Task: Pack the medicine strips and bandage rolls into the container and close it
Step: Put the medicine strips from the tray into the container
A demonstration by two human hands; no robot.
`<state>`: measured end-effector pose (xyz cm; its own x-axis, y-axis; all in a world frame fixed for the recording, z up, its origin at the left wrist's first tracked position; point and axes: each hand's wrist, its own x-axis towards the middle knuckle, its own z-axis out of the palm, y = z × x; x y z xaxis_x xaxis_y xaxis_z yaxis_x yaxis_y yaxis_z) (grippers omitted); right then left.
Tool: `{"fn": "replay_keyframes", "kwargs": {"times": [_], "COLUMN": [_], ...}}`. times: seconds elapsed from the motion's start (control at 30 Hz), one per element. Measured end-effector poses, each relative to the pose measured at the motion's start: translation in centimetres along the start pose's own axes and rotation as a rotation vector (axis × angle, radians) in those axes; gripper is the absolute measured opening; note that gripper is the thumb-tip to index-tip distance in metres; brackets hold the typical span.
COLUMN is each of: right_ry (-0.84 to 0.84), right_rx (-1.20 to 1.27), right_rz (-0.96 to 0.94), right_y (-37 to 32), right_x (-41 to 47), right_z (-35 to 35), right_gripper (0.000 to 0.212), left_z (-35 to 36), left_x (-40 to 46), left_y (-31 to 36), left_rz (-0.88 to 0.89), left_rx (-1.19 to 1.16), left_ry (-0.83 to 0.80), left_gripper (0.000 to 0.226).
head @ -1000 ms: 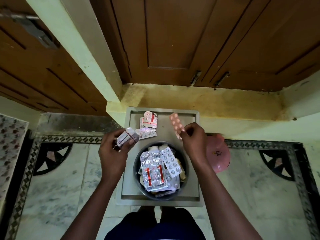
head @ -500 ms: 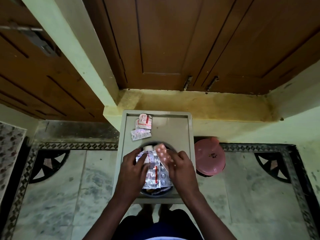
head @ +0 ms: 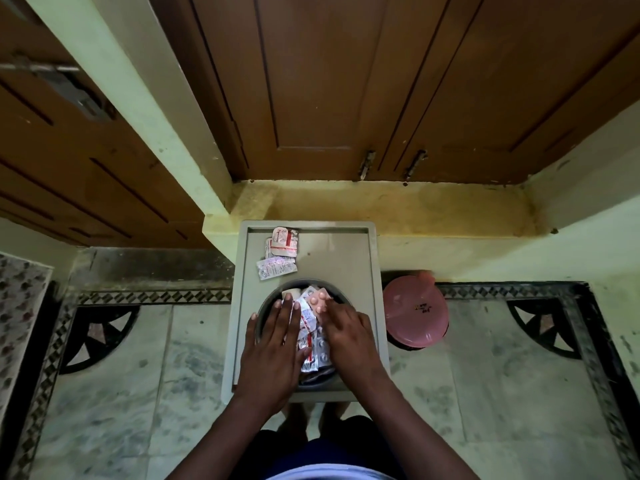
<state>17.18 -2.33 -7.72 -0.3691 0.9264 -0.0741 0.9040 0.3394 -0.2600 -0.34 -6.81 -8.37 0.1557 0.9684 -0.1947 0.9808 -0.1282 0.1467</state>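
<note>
A round dark container [head: 266,308] stands on a grey stool top [head: 341,258], filled with several silver medicine strips [head: 309,327]. My left hand [head: 275,344] lies flat on the strips over the container's left half, fingers spread. My right hand [head: 346,332] rests flat over the right half, its fingertips on a pink blister strip [head: 320,301] at the container's far rim. Two red-and-white strips [head: 283,244] and a pale strip [head: 276,267] lie loose on the stool beyond the container. The pink lid [head: 415,311] sits on the floor right of the stool. No bandage roll shows clearly.
The stool stands against a yellow step [head: 398,209] below brown wooden doors [head: 329,81]. Marble floor with a dark patterned border [head: 156,296] surrounds it. My feet and dark shorts [head: 318,441] are just below the stool's near edge.
Both hands came down from above the stool onto the container. The strip from my left hand and the pink strip now lie in the container, and both hands have flattened over the contents.
</note>
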Motion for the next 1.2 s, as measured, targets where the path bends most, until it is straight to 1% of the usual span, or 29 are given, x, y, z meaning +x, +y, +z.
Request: {"fn": "replay_keyframes", "kwargs": {"times": [0.1, 0.2, 0.3, 0.4, 0.47, 0.53, 0.6, 0.67, 0.77, 0.83, 0.93, 1.03, 1.07, 1.13, 1.2], "right_ry": [-0.020, 0.029, 0.093, 0.189, 0.235, 0.239, 0.212, 0.135, -0.023, -0.056, -0.090, -0.146, -0.169, -0.185, -0.158], "right_rx": [-0.020, -0.004, 0.123, 0.222, 0.274, 0.314, 0.353, 0.390, 0.439, 0.451, 0.465, 0.411, 0.374, 0.311, 0.307], "right_rz": [0.028, 0.010, 0.011, 0.035, 0.047, 0.081, 0.124, 0.183, 0.311, 0.355, 0.338, 0.274, 0.264, 0.240, 0.214], "right_y": [0.0, 0.2, 0.6, 0.8, 0.7, 0.6, 0.5, 0.5, 0.3, 0.1, -0.4, -1.0, -1.2, -1.5, -1.5], "right_x": [0.4, 1.0, 1.3, 1.8, 2.5, 3.9, 5.8, 8.1, 12.1, 14.6, 18.1, 20.6, 21.2, 21.8, 21.7], "right_z": [-0.1, -0.7, -1.3, -1.9, -2.3, -2.6, -2.6, -2.4, -1.9, -1.4, -0.4, 0.6, 0.9, 1.2, 1.4], "right_gripper": [0.058, 0.052, 0.035, 0.027, 0.025, 0.022, 0.020, 0.025, 0.041, 0.045, 0.056, 0.067, 0.067, 0.060, 0.051], "left_z": [0.2, 0.1, -0.6, -1.2, -1.6, -2.3, -2.9, -3.5, -3.3, -3.1, -2.8, -2.4, -2.3, -2.1, -1.8], "left_x": [0.4, 0.4, 0.5, 0.3, 0.4, 1.0, 2.1, 3.8, 7.5, 9.9, 12.7, 13.8, 14.0, 14.2, 14.0], "left_y": [0.0, -0.1, -0.6, -0.9, -1.1, -1.6, -2.3, -3.0, -4.8, -6.2, -7.7, -8.1, -8.2, -8.4, -8.6], "left_rz": [0.001, 0.016, 0.007, 0.010, 0.005, -0.004, -0.042, -0.146, -0.338, -0.412, -0.411, -0.380, -0.376, -0.374, -0.386], "left_rx": [0.024, 0.024, -0.081, -0.185, -0.248, -0.334, -0.424, -0.511, -0.621, -0.624, -0.566, -0.469, -0.447, -0.429, -0.450], "left_ry": [-0.033, -0.043, -0.033, -0.001, 0.040, 0.130, 0.246, 0.312, 0.277, 0.189, 0.043, -0.003, 0.008, 0.033, 0.058], "left_gripper": [0.075, 0.077, 0.079, 0.079, 0.074, 0.062, 0.048, 0.040, 0.034, 0.034, 0.046, 0.049, 0.047, 0.039, 0.030]}}
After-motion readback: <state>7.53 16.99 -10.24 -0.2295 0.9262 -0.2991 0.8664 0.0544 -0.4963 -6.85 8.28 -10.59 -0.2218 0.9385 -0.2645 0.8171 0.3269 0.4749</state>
